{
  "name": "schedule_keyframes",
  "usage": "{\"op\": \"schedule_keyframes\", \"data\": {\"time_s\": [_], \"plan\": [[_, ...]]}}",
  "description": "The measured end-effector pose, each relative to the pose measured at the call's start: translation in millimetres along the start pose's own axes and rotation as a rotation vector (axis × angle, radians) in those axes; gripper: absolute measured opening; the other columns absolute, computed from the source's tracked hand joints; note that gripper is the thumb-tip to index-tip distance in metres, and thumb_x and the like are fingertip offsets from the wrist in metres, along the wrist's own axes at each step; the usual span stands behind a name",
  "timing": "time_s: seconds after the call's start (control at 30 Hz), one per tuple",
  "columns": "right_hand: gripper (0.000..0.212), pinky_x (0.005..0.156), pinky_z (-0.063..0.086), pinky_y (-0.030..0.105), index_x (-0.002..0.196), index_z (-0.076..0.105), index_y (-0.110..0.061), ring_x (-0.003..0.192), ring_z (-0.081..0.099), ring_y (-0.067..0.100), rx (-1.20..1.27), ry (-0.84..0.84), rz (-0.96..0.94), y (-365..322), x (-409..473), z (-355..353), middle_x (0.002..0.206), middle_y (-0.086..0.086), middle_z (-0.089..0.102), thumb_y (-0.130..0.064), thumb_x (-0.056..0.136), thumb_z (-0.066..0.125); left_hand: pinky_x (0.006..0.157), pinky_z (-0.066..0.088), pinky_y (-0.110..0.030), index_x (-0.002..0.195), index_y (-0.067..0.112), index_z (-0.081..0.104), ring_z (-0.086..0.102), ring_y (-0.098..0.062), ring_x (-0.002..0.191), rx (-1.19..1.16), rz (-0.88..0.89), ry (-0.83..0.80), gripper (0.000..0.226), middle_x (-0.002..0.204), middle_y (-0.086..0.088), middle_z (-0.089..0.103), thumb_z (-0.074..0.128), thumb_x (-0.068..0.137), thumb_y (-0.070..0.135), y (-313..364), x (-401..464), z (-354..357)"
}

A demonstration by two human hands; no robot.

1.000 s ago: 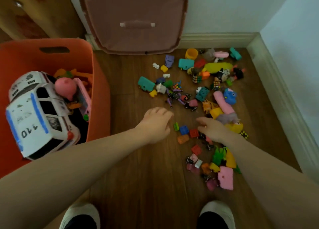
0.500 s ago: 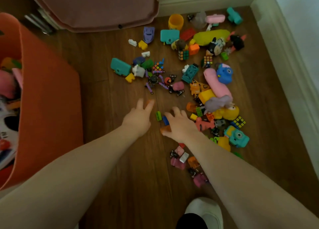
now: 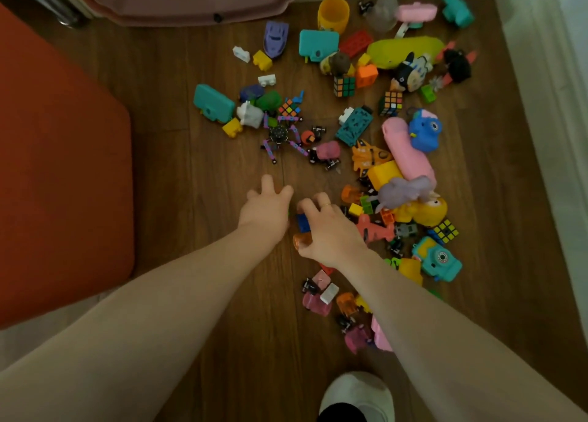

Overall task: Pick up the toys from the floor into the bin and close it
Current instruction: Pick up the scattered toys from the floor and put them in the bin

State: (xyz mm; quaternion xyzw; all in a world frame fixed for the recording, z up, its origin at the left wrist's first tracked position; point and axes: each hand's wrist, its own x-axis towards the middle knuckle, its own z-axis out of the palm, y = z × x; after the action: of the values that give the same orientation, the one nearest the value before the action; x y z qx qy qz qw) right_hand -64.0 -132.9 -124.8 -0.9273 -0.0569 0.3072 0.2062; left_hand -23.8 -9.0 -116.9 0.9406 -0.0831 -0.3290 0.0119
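Right hand (image 3: 331, 234) has curled further since earlier, fingers now grasping small blue plastic brick (image 3: 303, 222) and orange translucent piece (image 3: 301, 241) on wooden floor (image 3: 197, 173), left hand (image 3: 265, 210) splayed loose, orange plastic bin (image 3: 63, 167) well left.

a dark wooden floor (image 3: 197, 342) fills most of the view. a white baseboard (image 3: 541, 109) borders the floor along its right side and meets a second strip at the floor's far edge. a white slipper with a dark opening (image 3: 356, 399) rests at the floor's near edge.
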Motion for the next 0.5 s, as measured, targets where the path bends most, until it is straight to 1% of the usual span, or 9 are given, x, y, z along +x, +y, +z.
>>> {"op": "schedule_keyframes", "data": {"time_s": [0.13, 0.2, 0.27, 0.33, 0.4, 0.47, 0.5], "plan": [[0.06, 0.078, 0.051, 0.034, 0.129, 0.032, -0.021, 0.118, 0.042, 0.028, -0.031, 0.046, 0.0, -3, -6, 3, 0.135, 0.004, 0.034, -0.03, 0.081, 0.066, 0.074, 0.045, -0.032, 0.136, 0.024, 0.032, 0.04, -0.039, 0.116, 0.073, 0.016, -0.059, 0.058, 0.145, -0.016, 0.011, 0.06, 0.086, 0.013, 0, 2, -1], [0.057, 0.079, 0.051, 0.034, 0.133, 0.031, -0.02, 0.119, 0.043, 0.028, -0.043, 0.065, 0.001, -3, -8, 3, 0.135, 0.004, 0.038, -0.029, 0.085, 0.061, 0.08, 0.047, -0.035, 0.135, 0.023, 0.034, 0.041, -0.039, 0.114, 0.125, 0.031, -0.095, 0.058, 0.144, -0.015, 0.011, 0.061, 0.085, 0.011, -7, 2, -2], [0.05, 0.079, 0.052, 0.035, 0.132, 0.033, -0.018, 0.115, 0.048, 0.026, 0.018, 0.086, 0.038, 1, -6, -2, 0.132, 0.006, 0.044, -0.027, 0.089, 0.057, 0.082, 0.047, -0.036, 0.135, 0.023, 0.035, 0.044, -0.038, 0.111, 0.16, 0.031, -0.126, 0.057, 0.144, -0.016, 0.012, 0.059, 0.086, 0.009, -20, 5, -2], [0.044, 0.077, 0.053, 0.037, 0.127, 0.035, -0.017, 0.105, 0.057, 0.025, 0.099, 0.116, 0.077, 2, -3, -9, 0.125, 0.008, 0.052, -0.021, 0.09, 0.058, 0.083, 0.048, -0.038, 0.135, 0.021, 0.036, 0.048, -0.037, 0.109, 0.086, -0.04, -0.149, 0.049, 0.145, -0.018, 0.017, 0.051, 0.09, 0.009, -35, 3, -6], [0.042, 0.072, 0.052, 0.037, 0.128, 0.035, -0.018, 0.097, 0.06, 0.026, 0.102, 0.139, 0.099, 4, -1, -16, 0.119, 0.01, 0.055, -0.012, 0.091, 0.053, 0.08, 0.047, -0.037, 0.137, 0.016, 0.035, 0.05, -0.036, 0.109, 0.037, -0.081, -0.152, 0.046, 0.146, -0.019, 0.02, 0.042, 0.093, 0.007, -49, 1, -10], [0.044, 0.069, 0.049, 0.037, 0.134, 0.033, -0.019, 0.098, 0.059, 0.028, 0.036, 0.122, 0.094, 5, -2, -18, 0.122, 0.011, 0.052, -0.009, 0.094, 0.046, 0.073, 0.046, -0.032, 0.136, 0.014, 0.035, 0.052, -0.032, 0.107, 0.019, -0.07, -0.166, 0.045, 0.146, -0.018, 0.019, 0.04, 0.093, 0.005, -60, -4, -12], [0.041, 0.069, 0.048, 0.037, 0.135, 0.035, -0.02, 0.101, 0.058, 0.03, -0.007, 0.103, 0.089, 6, -3, -18, 0.125, 0.012, 0.049, -0.011, 0.096, 0.042, 0.073, 0.044, -0.03, 0.133, 0.015, 0.038, 0.052, -0.032, 0.106, 0.0, -0.056, -0.174, 0.041, 0.145, -0.017, 0.02, 0.042, 0.093, 0.006, -62, -7, -13]]}}
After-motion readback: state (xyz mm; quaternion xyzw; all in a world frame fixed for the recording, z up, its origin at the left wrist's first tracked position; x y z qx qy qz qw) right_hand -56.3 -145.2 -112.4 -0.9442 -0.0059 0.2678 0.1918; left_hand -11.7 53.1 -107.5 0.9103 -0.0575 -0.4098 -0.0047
